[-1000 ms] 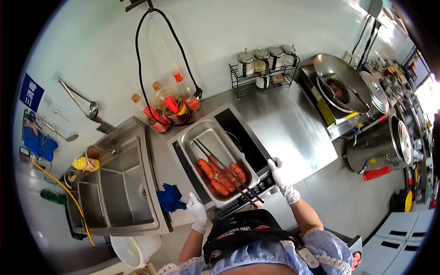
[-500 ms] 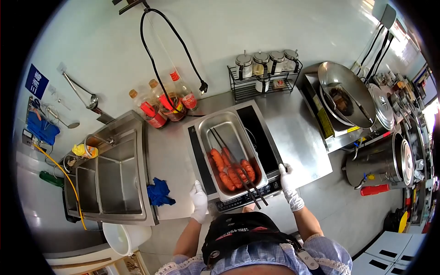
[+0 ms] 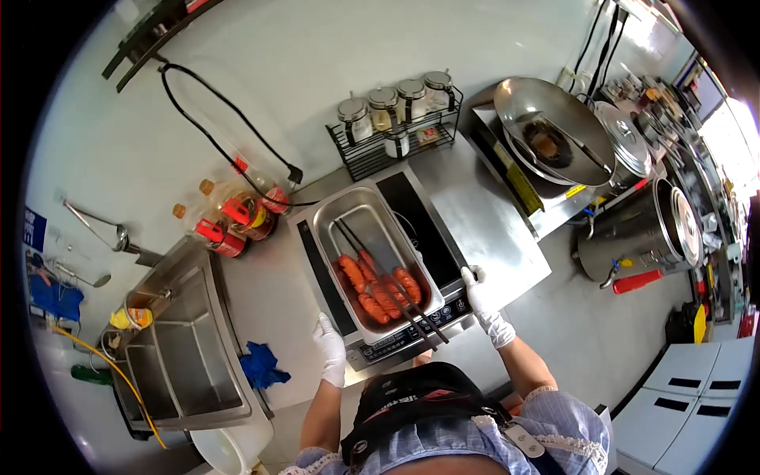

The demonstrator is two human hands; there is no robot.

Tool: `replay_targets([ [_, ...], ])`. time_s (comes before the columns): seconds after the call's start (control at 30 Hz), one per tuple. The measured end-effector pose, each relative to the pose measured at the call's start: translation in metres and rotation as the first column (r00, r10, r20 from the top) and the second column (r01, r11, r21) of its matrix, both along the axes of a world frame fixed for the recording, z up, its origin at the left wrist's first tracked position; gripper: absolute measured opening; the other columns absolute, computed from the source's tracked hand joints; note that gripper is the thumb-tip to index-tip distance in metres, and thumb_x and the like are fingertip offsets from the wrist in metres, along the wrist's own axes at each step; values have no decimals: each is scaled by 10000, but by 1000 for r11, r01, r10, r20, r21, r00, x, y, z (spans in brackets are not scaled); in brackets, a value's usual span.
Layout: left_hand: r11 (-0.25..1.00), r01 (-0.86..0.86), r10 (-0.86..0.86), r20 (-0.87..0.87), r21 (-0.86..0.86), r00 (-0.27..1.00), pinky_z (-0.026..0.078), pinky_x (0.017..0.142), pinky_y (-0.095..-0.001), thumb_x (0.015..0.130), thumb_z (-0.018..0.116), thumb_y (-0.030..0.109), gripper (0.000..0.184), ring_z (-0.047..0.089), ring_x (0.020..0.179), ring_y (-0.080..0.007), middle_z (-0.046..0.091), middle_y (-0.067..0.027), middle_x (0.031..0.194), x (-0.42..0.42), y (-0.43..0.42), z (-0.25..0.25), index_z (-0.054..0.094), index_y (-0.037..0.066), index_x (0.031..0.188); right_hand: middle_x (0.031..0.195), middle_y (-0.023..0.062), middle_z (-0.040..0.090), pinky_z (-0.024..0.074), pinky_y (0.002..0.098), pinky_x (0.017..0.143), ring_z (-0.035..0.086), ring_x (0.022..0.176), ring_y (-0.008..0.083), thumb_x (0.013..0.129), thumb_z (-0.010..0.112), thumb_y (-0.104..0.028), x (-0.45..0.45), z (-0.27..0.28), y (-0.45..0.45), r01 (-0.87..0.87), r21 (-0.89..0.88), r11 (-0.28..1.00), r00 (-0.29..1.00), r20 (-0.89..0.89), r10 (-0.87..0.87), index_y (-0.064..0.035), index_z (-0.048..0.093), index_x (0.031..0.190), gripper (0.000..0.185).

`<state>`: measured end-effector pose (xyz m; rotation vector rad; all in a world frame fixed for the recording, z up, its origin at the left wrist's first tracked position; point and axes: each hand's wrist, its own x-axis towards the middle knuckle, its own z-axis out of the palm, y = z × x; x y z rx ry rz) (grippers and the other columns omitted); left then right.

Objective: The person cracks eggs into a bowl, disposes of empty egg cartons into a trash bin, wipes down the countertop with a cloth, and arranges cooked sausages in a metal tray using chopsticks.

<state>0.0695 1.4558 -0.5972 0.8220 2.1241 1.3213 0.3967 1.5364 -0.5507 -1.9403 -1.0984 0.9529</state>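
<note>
An induction cooker point(image 3: 385, 184) lies on the steel counter, with a deep steel pan point(image 3: 346, 207) on its glass top. In the pan are several red sausages point(image 3: 372, 305), and a pair of long dark chopsticks point(image 3: 412, 323) leans across them, ends jutting over the near rim. White gloves cover both hands. My left hand point(image 3: 331, 350) is closed at the cooker's left edge near the front; its fingers are partly hidden. At the front right corner, my right hand point(image 3: 487, 310) grips the cooker, thumb on top.
Sauce bottles point(image 3: 253, 218) and a jar rack point(image 3: 392, 127) stand along the wall. A wok point(image 3: 554, 131) sits at the right. Left are a sink point(image 3: 194, 348) and a blue cloth point(image 3: 263, 366). A black cable point(image 3: 226, 158) hangs behind the cooker.
The view has turned, so the counter appears more slanted and shifted left. Both hands stay at the cooker's sides; the pan, sausages and chopsticks keep their arrangement.
</note>
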Motion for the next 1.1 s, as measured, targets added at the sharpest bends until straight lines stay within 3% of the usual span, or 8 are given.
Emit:
replay_targets([
  [0.23,986,13,-18,-24,-167,1000,441,776,-310,960,414,377,488,574,813,-172,655,-134,871,-9,-5,-6,613,-68,982,761,74,616,456,308,659,554,693,161,878,575,-308,5,-6,2,-19,-78,997,983,-181,5,-22,602,994,309],
  [0.4,996,-20,29,111,-89,993,443,808,-288,957,455,310,394,569,849,-153,650,-86,908,-3,-3,11,604,-26,1098,910,96,625,460,306,762,574,875,189,892,558,-194,10,0,2,28,365,931,995,75,-60,-58,616,995,180],
  [0.5,990,-139,129,186,39,974,443,805,-270,951,479,270,352,559,841,-142,638,-68,906,-3,-7,18,592,-21,1113,925,90,628,464,301,756,586,870,177,887,558,-187,0,61,1,-166,181,969,986,35,162,-64,621,987,171],
  [0.6,954,-141,180,-129,265,975,444,785,-249,946,496,239,337,559,818,-134,631,-58,928,-7,-12,31,569,-33,1130,841,66,642,467,272,702,600,747,164,881,570,-193,-21,83,12,-353,81,932,927,-102,360,-36,615,975,188],
  [0.7,986,59,-58,-11,158,998,444,596,-183,952,477,204,267,547,695,-72,604,-22,875,-7,-17,60,590,27,1117,764,51,626,449,241,644,555,690,114,882,578,-200,-39,81,27,-441,24,897,839,-346,421,-2,605,931,206],
  [0.77,981,189,-192,318,39,928,411,506,-163,946,487,197,252,521,610,-45,588,-3,809,12,-8,89,594,43,1115,740,44,620,439,237,620,523,666,88,879,586,-199,-47,72,31,-457,-21,889,820,-397,412,4,597,913,206],
  [0.97,978,208,-179,436,-21,882,428,554,-203,866,614,262,301,529,645,-72,588,-6,802,41,14,99,593,33,1061,808,100,584,472,287,652,571,677,199,824,616,-100,-46,78,11,-311,374,874,950,95,297,-10,575,998,200],
  [1.1,978,199,-167,346,-59,923,438,595,-218,828,668,318,355,526,671,-65,591,13,821,46,24,99,606,41,1042,1026,146,547,459,356,777,549,922,291,748,625,-32,-9,60,-18,-522,453,723,791,574,212,-13,521,1140,407],
])
